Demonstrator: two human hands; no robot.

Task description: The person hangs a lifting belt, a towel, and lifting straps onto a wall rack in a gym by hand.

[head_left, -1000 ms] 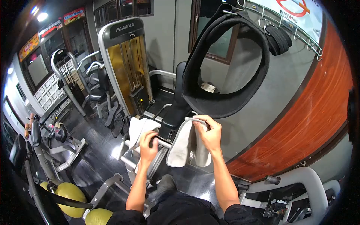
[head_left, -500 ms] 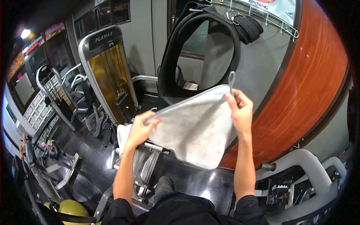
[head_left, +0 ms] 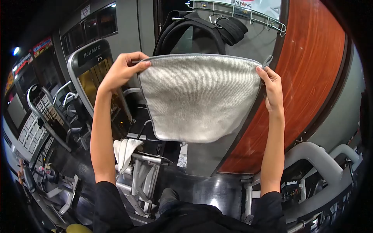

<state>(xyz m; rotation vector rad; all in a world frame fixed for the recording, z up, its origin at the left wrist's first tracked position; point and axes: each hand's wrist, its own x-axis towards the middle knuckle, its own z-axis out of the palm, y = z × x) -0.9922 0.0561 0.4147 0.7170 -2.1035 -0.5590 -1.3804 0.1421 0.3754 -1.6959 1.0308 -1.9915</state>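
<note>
A pale grey cleaning cloth [head_left: 200, 97] with a darker edging hangs spread out in front of me. My left hand [head_left: 125, 70] pinches its upper left corner between thumb and fingers. At the upper right corner, beside a small grey hanging loop, my right hand [head_left: 272, 86] grips the cloth the same way. The top edge is stretched nearly straight between both hands, and the lower edge hangs free. Behind the cloth, a black weight belt [head_left: 194, 37] hangs from a wall hook, its lower part hidden.
A weight machine [head_left: 92, 52] stands to the left. Below the cloth, a white towel [head_left: 126, 152] drapes over a metal frame [head_left: 142, 174]. A wire hook rack [head_left: 248, 17] and a reddish wooden panel [head_left: 311, 85] are on the wall. Grey machine tubing [head_left: 311, 159] stands at right.
Both hands have risen, and the left has moved outward to the cloth's other corner. The cloth has gone from a slanted, partly bunched shape to spread flat. The view has shifted slightly right.
</note>
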